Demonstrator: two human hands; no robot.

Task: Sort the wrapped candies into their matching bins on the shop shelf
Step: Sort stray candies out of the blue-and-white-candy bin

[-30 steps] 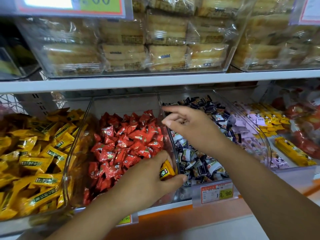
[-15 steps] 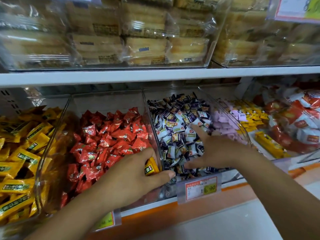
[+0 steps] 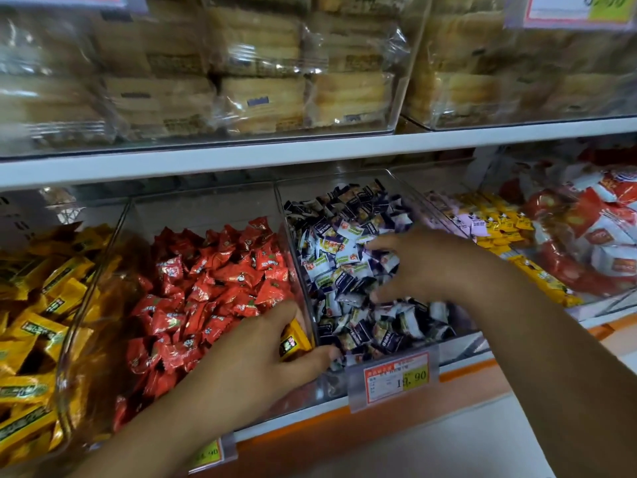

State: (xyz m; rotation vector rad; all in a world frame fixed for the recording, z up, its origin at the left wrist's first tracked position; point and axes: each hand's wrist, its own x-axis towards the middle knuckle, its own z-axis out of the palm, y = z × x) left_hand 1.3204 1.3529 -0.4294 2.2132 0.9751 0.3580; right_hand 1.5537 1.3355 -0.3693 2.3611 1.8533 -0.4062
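Where the red-candy bin (image 3: 206, 207) adjoins the blue-and-white candy bin (image 3: 310, 191), the left hand (image 3: 255, 367) pinches one yellow wrapped candy (image 3: 293, 339) between thumb and fingers, at the front of the dividing wall. Right hand (image 3: 424, 267): fingers bent down among the blue-and-white candies; grip cannot be told. Yellow-candy bin (image 3: 65, 367): far left, well apart from the held candy.
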